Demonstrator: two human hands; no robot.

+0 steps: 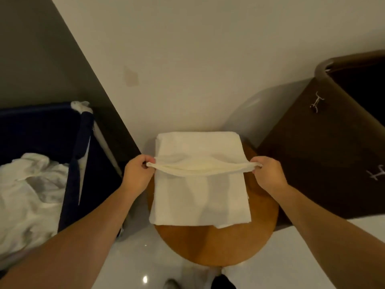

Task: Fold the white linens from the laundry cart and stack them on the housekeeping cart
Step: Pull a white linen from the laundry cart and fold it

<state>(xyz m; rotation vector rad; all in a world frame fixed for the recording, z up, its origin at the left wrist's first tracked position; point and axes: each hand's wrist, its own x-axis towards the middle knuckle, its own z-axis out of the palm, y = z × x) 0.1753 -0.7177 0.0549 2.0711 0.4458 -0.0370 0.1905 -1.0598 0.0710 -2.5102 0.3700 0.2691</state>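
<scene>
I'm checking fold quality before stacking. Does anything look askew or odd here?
Yes: the white linen is uneven at its lower right corner, where an under layer pokes out below the front edge. The wall also bears a faint darker patch.

No word, number or brand name can be read anywhere. The only signs are two small white marks on the outer side wall of the brown cart (302, 163): an upper mark (316, 104) and a lower mark (377, 174) at the right edge of the view. Each looks like a tilted serifed letter, perhaps an H or an I, but which one cannot be told
</scene>
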